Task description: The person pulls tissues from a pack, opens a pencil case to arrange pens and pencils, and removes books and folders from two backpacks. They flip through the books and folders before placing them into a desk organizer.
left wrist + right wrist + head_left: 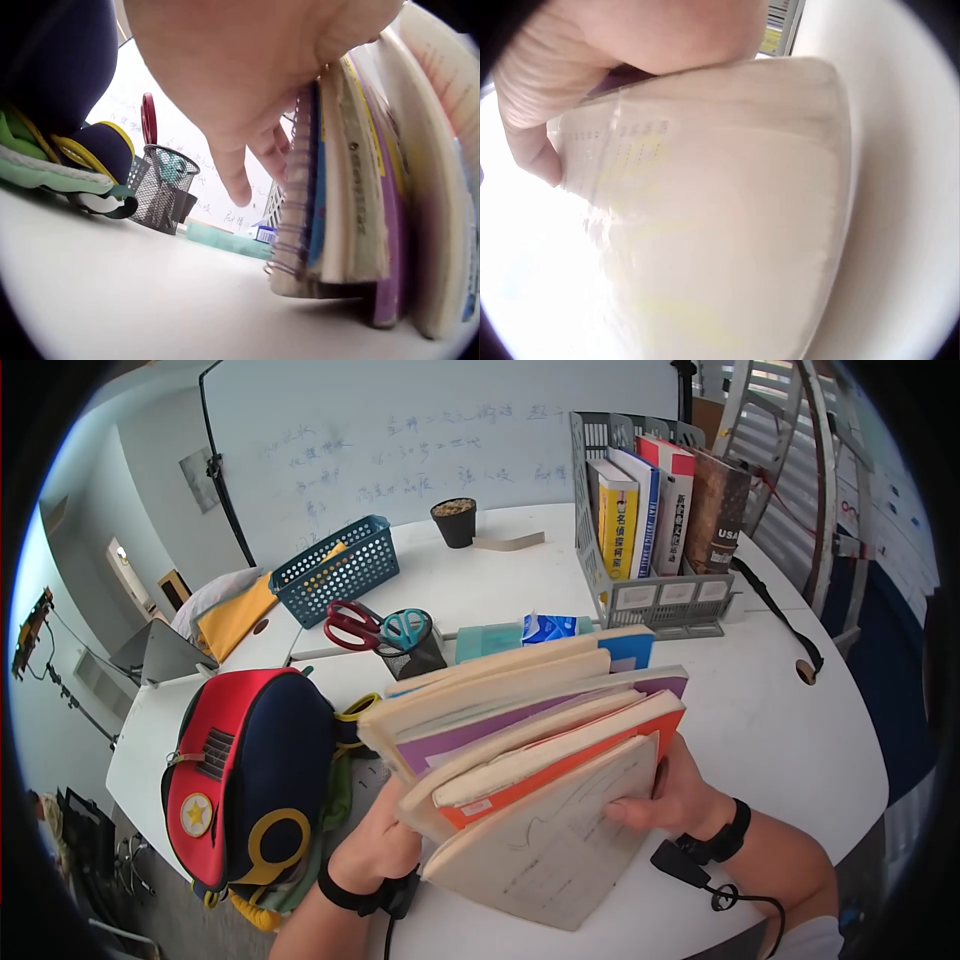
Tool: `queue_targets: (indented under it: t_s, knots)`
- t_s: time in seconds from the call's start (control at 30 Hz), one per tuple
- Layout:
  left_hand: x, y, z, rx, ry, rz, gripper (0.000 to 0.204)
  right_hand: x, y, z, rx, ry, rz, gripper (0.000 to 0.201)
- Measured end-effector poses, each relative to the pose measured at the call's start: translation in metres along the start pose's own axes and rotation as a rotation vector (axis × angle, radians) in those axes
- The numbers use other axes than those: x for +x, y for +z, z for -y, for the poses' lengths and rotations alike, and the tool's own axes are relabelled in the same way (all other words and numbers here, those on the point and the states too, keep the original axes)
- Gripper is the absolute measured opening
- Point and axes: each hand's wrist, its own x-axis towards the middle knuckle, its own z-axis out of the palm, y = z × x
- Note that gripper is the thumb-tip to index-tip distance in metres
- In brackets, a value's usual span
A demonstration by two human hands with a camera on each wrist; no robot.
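Between my two hands stands a thick stack of books (550, 830), tilted, their page edges facing up. My right hand (690, 800) grips its right side, thumb across the worn pale cover in front. At the left end my left hand (385, 845) holds the stack, partly hidden by it. An orange book (610, 745) and a purple book (665, 682) show among the pale ones. In the left wrist view, a spiral notebook (296, 187) is outermost, fingers reaching past it, and lower edges are close over the table. The right wrist view shows the pale cover (727, 202) under my right hand (630, 45).
A red and navy backpack (285, 770) lies on the left. Behind the stack are a mesh pen holder (420, 655) with scissors, a blue tissue pack (550, 628), a teal basket (335, 575) and a small pot (455, 525). A grey file rack (660, 610) with upright books stands back right.
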Motion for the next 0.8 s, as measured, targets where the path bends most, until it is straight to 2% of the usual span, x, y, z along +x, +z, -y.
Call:
queue_targets:
  t_s: [0.07,0.1,0.17,0.2,0.27,0.3,0.33,0.4,0.43,0.5,0.53,0.57,0.6,0.63,0.67,0.73,0.77,0.8]
  knots:
    - [0.002,-0.002,-0.001,0.046,-0.034,0.119,0.051,0.002,0.003,-0.002,-0.035,-0.123,-0.042,0.088]
    - [-0.001,-0.006,0.002,0.045,-0.032,0.122,0.051,0.002,0.004,-0.001,-0.037,-0.124,-0.045,0.088]
    - [-0.013,-0.017,0.008,-0.406,-0.114,0.139,0.075,0.004,0.007,-0.001,-0.064,-0.205,-0.088,0.089]
    - [-0.008,-0.018,0.000,-0.405,-0.116,0.145,0.075,0.003,0.007,0.000,-0.063,-0.207,-0.095,0.089]
    - [0.004,-0.018,-0.025,-0.123,-0.164,0.274,0.114,0.002,0.007,0.001,-0.085,-0.165,-0.080,0.084]
    - [0.009,-0.007,-0.028,-0.014,-0.145,0.247,0.135,0.001,0.007,-0.001,-0.086,-0.168,-0.081,0.084]
    - [0.011,0.000,-0.029,-0.014,-0.141,0.247,0.135,0.001,0.008,-0.005,-0.115,-0.208,-0.123,0.087]
    - [0.011,0.009,-0.029,-0.119,-0.148,0.095,0.125,0.003,0.010,-0.007,-0.145,-0.244,-0.161,0.090]
    - [0.009,0.008,-0.028,-0.122,-0.148,0.093,0.125,0.005,0.012,-0.006,-0.138,-0.303,-0.202,0.097]
    - [0.004,0.005,-0.026,-0.093,-0.014,0.091,0.104,0.007,0.015,-0.004,-0.129,-0.356,-0.252,0.104]
    - [0.003,0.009,-0.023,-0.096,-0.017,0.096,0.104,0.007,0.017,-0.003,-0.080,-0.358,-0.239,0.113]
    - [0.002,0.014,-0.021,-0.210,-0.016,0.023,0.093,0.006,0.017,-0.001,-0.032,-0.363,-0.226,0.124]
    - [0.001,0.020,-0.018,-0.323,-0.015,-0.054,0.082,0.005,0.016,-0.002,-0.033,-0.363,-0.229,0.124]
    - [0.002,0.030,-0.014,-0.326,0.058,-0.114,0.071,0.005,0.014,-0.004,-0.105,-0.381,-0.181,0.129]
    - [0.001,0.028,-0.015,-0.325,0.059,-0.116,0.071,0.006,0.013,-0.006,-0.175,-0.398,-0.130,0.134]
    - [0.000,0.025,-0.019,-0.349,-0.071,-0.131,0.081,-0.001,0.011,-0.011,-0.187,-0.350,-0.111,0.133]
    - [0.001,0.018,-0.021,-0.348,-0.071,-0.132,0.081,-0.004,0.008,-0.013,-0.201,-0.302,-0.101,0.131]
    - [0.004,0.009,-0.023,-0.126,0.033,-0.009,0.089,-0.007,0.001,-0.015,-0.201,-0.302,-0.101,0.131]
